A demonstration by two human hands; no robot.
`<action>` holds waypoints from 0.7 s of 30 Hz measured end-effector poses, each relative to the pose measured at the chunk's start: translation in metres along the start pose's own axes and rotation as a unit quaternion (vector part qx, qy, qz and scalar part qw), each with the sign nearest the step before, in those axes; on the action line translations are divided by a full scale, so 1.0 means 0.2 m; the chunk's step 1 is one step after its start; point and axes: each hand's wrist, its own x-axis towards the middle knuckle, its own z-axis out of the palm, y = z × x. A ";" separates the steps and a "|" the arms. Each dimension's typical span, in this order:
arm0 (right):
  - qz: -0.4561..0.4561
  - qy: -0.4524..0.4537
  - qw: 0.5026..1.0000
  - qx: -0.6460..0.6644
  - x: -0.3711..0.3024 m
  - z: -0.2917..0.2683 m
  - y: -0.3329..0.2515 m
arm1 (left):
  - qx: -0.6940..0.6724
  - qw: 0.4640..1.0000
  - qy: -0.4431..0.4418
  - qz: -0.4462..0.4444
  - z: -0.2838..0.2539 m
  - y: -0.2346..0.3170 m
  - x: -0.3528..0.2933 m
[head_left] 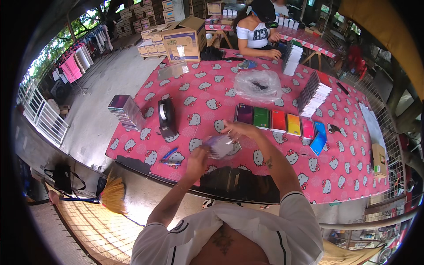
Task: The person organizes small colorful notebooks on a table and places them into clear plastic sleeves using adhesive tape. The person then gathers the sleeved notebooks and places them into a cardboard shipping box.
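Observation:
Over the near part of the table I hold a pack of notebooks in clear plastic (222, 147). My left hand (198, 157) is closed on the pack's near left end. At its far right side my right hand (240, 130) has its fingers bent in on the plastic. Glare on the wrap hides the cover of the pack. Just beyond my right hand lies a row of notebooks in purple, green (261, 118), red, yellow, pink and blue. A black tape dispenser (167, 118) stands to the left, with blue plastic scraps (170, 157) nearer to me.
A stack of wrapped packs (126, 112) stands at the table's left edge. Tall notebook stacks (314, 93) and a bundle of clear plastic bags (258, 85) are farther back. Across the table sits a person (258, 35). A cardboard box (183, 42) is beyond the far left corner.

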 end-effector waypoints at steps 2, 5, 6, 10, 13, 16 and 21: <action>0.016 -0.004 0.995 0.099 -0.10 -0.06 0.09 | -0.125 0.973 -0.032 -0.189 0.04 -0.09 0.04; -0.009 0.069 0.991 0.110 -0.16 0.05 0.17 | -0.152 0.975 -0.011 -0.159 0.17 -0.23 0.04; -0.085 0.128 0.986 0.059 -0.16 0.09 0.19 | -0.118 0.986 0.034 -0.112 0.19 -0.29 0.04; -0.331 0.313 0.821 -0.344 -0.37 0.25 0.02 | 0.062 0.953 0.280 -0.097 0.05 -0.49 0.26; -0.335 0.287 0.808 -0.391 -0.43 0.38 -0.19 | 0.047 0.943 0.231 -0.236 -0.25 -0.95 0.33; -0.304 0.321 0.805 -0.396 -0.43 0.46 -0.29 | -0.335 0.827 0.126 -0.434 -0.32 -1.04 0.40; -0.249 0.351 0.789 -0.439 -0.27 0.52 -0.24 | -0.440 0.770 0.227 -0.402 -0.13 -0.98 0.33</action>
